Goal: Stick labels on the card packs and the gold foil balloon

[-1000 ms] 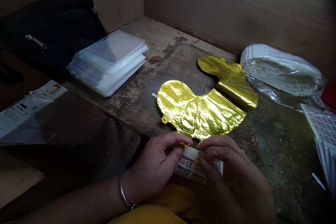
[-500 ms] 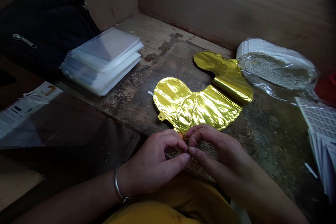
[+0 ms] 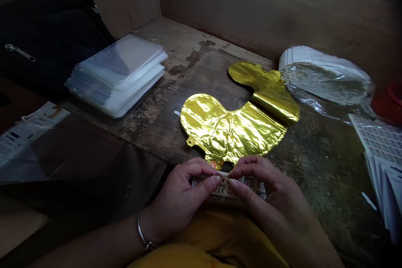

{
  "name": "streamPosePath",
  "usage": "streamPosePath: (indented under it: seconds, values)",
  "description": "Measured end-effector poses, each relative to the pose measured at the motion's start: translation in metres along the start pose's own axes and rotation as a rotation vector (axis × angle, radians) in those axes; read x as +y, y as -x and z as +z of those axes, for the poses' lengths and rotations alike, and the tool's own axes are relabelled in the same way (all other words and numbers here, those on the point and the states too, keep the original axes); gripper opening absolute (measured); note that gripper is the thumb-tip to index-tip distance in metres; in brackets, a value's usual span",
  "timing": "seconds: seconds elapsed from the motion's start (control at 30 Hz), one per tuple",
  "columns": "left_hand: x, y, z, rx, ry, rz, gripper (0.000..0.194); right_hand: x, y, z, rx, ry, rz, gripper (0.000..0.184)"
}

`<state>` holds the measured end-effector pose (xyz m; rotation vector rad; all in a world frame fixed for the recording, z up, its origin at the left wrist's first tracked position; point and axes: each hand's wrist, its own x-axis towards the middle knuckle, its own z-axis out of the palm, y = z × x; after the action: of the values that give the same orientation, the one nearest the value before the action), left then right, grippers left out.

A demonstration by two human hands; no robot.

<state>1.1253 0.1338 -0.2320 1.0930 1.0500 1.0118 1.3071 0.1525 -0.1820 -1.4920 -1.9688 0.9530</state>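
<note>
A sheet of small printed stickers with CE marks [image 3: 221, 197] is raised at the table's near edge, in front of my body. My left hand [image 3: 186, 194] pinches its upper edge between thumb and forefinger. Close beside those fingertips, my right hand [image 3: 266, 190] is closed in a pinch on the same edge; whether a single sticker is between its fingers I cannot tell. Just beyond my hands a flat gold foil balloon [image 3: 232, 130] lies on the table, partly folded over. An orange spot [image 3: 213, 164] shows at its near end.
Clear plastic sleeves [image 3: 116, 79] are stacked at the left, beside a black bag [image 3: 47, 46]. White items in a clear bag [image 3: 326, 77] lie at the back right. Printed sheets [image 3: 377, 155] and a red object [image 3: 387, 102] are at the right. Wooden walls [image 3: 266, 8] close off the back.
The sticker sheet has come up into fuller view between my hands. My fingertips have parted slightly and moved onto its upper edge. The view has shifted a little.
</note>
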Motion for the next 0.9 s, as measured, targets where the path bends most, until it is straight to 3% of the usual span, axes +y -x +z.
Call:
streamPosePath:
  seconds: [0.1, 0.37, 0.4, 0.53, 0.6, 0.7, 0.8, 0.9]
  values:
    - [-0.002, -0.001, 0.0, 0.006, 0.014, 0.012, 0.01, -0.001, -0.002, 0.0, -0.039, -0.065, 0.079, 0.011]
    - [-0.005, 0.003, -0.003, -0.005, -0.09, 0.042, 0.009, -0.007, -0.004, 0.0, -0.089, -0.126, 0.008, 0.01]
    - [-0.005, 0.004, -0.006, -0.008, -0.131, 0.054, 0.013, -0.007, -0.005, -0.001, -0.085, -0.137, 0.007, 0.009]
    - [0.0, 0.008, -0.025, -0.028, -0.345, 0.09, 0.061, 0.0, -0.018, -0.011, 0.023, -0.194, 0.04, 0.008]
    - [0.006, 0.007, -0.034, -0.114, -0.522, 0.151, 0.052, 0.006, -0.027, -0.012, 0.061, -0.229, 0.096, 0.011]
    - [0.016, 0.002, -0.04, -0.238, -0.868, 0.352, 0.011, 0.012, -0.038, -0.005, -0.004, -0.327, 0.256, 0.018]
    - [0.018, -0.008, -0.04, -0.174, -1.099, 0.594, 0.009, 0.016, -0.043, 0.007, -0.069, -0.433, 0.388, 0.025]
    - [0.016, -0.018, -0.044, -0.261, -1.191, 0.573, 0.006, 0.022, -0.046, 0.014, -0.099, -0.52, 0.459, 0.027]
